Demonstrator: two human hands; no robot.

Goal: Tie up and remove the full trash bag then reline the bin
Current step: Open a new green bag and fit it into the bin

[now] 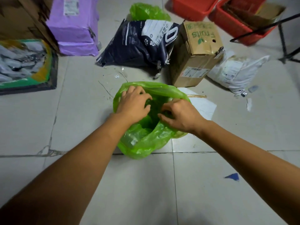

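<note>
On the tiled floor, our left hand and right hand each closed their grip on the bag rim; knotting seemed next, needing it gathered.

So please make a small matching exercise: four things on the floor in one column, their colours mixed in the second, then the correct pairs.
Things:
1. trash bag under the hands
2. "Fruits" cardboard box
3. wrapped parcel at the top left
4. baskets at the top right

Colours:
A. purple
B. red
C. green
D. brown

Pairs: 1-C, 2-D, 3-A, 4-B
</note>
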